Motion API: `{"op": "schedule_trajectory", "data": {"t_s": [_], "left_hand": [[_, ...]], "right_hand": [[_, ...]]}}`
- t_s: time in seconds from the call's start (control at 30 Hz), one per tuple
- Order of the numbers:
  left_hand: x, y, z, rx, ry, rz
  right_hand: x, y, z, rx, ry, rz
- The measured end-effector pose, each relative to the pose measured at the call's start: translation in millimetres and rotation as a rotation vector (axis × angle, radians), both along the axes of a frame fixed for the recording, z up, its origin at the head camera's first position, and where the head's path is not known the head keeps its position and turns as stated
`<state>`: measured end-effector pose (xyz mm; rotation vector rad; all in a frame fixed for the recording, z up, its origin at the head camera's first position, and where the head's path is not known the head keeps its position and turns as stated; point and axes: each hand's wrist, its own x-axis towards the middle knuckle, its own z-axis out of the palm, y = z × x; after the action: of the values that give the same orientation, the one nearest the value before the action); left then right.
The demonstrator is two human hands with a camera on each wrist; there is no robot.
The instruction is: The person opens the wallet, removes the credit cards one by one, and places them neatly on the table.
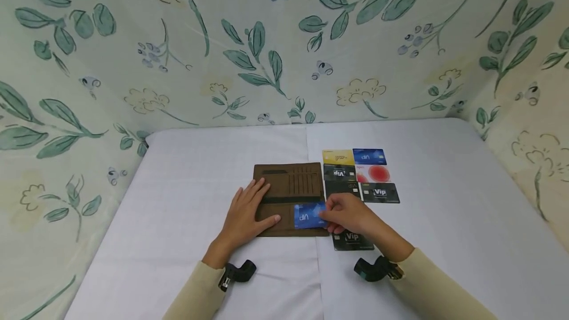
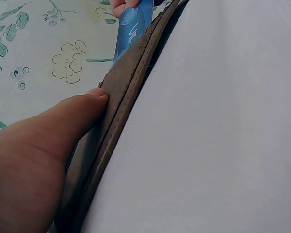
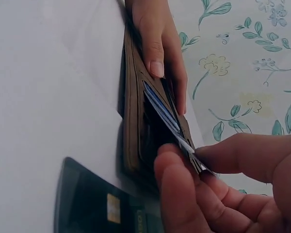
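Observation:
A brown wallet lies spread out on the white cloth, with card slots on its far half. My left hand rests flat across its left side, fingers spread and thumb pressing near the edge. At the wallet's near right part, my right hand pinches the right end of a blue VIP card between thumb and fingers. In the left wrist view the blue card stands up past the wallet's edge. The right wrist view shows it edge-on beside the wallet's layers.
Right of the wallet lie a yellow card, a blue card, a white card with red circles and several black cards, one at far right. Another black card lies below the right hand. A floral cloth hangs behind.

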<state>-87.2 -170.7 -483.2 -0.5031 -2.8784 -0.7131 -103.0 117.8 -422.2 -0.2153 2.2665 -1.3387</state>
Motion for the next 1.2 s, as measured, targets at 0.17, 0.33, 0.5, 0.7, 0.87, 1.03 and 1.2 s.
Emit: {"op": "schedule_trajectory", "data": {"t_s": [0.17,0.33,0.5,0.7,0.87,1.03,1.2], "left_hand": [[1.7,0.3,-0.1,0.014,0.001,-0.006],[2.1,-0.2,0.2,0.008,-0.003,-0.008],[0.4,-2.6,0.0,-0.007,-0.003,0.000],[-2.6,-3.5,-2.1,-0.001,-0.012,-0.001],[-2.3,-3.0,-1.0,0.005,-0.011,0.003],[-0.9,-1.1,-0.2,0.000,0.014,-0.010],[0.2,-0.2,2.2,-0.001,0.032,-0.015]], "right_hand": [[2.0,0.9,-1.4,-0.043,0.008,0.017],[4.0,2.0,2.0,-0.023,0.067,0.060],[3.3,1.1,5.1,-0.018,0.081,0.059],[2.1,1.7,3.6,-0.016,0.105,0.035],[2.1,3.4,4.6,-0.048,0.079,0.014],[4.1,6.4,5.8,-0.082,0.050,-0.023],[3.3,8.3,7.4,-0.144,0.005,-0.064]]}}
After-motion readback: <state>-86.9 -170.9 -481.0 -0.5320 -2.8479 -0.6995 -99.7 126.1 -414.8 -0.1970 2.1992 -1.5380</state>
